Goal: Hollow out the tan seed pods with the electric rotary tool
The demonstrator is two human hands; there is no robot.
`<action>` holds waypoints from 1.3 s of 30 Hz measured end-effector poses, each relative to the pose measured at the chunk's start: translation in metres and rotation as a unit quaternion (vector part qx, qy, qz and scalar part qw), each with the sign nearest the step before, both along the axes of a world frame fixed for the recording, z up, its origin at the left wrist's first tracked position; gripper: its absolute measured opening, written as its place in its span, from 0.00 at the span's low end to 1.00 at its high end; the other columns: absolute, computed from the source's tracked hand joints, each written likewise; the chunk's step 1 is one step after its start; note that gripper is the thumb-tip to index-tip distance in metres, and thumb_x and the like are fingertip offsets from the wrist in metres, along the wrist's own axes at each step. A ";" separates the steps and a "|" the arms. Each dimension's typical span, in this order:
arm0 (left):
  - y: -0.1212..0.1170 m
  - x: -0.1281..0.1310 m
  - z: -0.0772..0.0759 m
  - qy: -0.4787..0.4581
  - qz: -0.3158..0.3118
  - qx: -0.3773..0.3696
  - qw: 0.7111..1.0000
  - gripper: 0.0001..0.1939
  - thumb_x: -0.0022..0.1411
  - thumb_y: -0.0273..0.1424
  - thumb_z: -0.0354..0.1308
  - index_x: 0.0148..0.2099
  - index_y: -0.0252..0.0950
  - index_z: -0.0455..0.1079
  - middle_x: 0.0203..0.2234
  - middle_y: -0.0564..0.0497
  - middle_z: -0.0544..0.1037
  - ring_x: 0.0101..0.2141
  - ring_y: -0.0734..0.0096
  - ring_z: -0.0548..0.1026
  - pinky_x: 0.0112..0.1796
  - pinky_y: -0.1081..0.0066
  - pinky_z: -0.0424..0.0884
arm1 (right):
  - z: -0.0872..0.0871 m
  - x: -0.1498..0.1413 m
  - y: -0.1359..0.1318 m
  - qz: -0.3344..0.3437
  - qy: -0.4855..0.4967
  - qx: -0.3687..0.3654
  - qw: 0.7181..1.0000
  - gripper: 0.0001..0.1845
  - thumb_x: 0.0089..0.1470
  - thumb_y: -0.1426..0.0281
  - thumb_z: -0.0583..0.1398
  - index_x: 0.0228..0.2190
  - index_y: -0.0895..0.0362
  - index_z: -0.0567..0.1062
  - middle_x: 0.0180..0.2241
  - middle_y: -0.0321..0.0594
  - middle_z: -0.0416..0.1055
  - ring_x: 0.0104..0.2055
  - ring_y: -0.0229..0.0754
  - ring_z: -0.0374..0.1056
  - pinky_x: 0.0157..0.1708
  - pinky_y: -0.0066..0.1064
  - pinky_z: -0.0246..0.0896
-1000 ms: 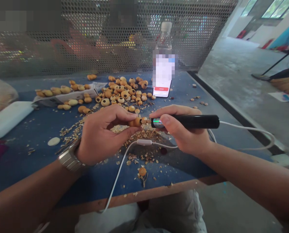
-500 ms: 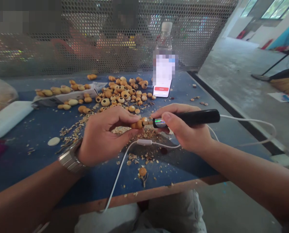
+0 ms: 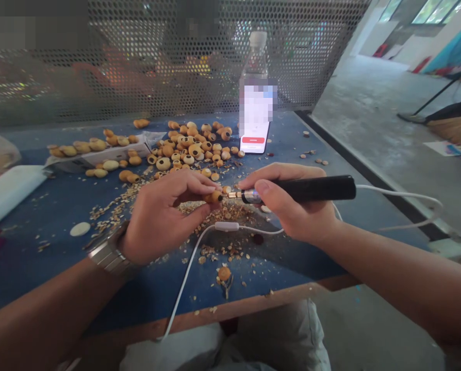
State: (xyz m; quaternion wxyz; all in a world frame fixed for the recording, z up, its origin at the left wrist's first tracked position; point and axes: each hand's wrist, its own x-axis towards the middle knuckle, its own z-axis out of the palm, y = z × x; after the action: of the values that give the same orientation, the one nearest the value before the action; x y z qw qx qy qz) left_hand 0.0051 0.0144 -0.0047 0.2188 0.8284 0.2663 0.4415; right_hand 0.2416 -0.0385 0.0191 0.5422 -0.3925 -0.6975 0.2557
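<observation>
My left hand (image 3: 161,219) pinches a small tan seed (image 3: 213,197) between thumb and fingers, with a dark drilled hole showing at its right end. My right hand (image 3: 288,203) grips a black corded pen-shaped rotary tool (image 3: 311,189) like a pencil. Its brass bit (image 3: 234,195) points left at the seed's hole, a small gap from it. A white cord (image 3: 192,273) runs from the tool across the table and over its front edge. A metal wristwatch (image 3: 106,257) sits on my left wrist.
Many tan seeds (image 3: 176,152) and shavings (image 3: 223,211) lie on the blue table (image 3: 277,268). Behind them stand a smartphone (image 3: 253,144) and a plastic bottle (image 3: 256,56), before a perforated metal screen (image 3: 137,77). A white block (image 3: 10,196) lies at left.
The seed and bit have parted slightly, exposing the seed's dark hole. The tool has shifted a little to the right, and the whole view has tilted slightly.
</observation>
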 end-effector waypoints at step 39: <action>0.037 -0.031 0.013 0.348 0.045 0.214 0.912 0.20 0.63 0.21 0.54 0.52 0.43 0.78 0.50 0.49 0.83 0.50 0.55 0.80 0.52 0.56 0.76 | -0.008 0.009 0.005 -0.093 0.078 0.066 0.990 0.12 0.66 0.59 0.61 0.36 0.48 0.84 0.29 0.36 0.78 0.27 0.39 0.69 0.28 0.36 0.64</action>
State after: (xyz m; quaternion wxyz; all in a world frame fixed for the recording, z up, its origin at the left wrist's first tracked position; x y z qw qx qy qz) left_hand -0.0263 0.0516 0.0084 -0.0902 0.9436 0.2619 0.1814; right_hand 0.2505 -0.0338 0.0114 0.6411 -0.3976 -0.6292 0.1872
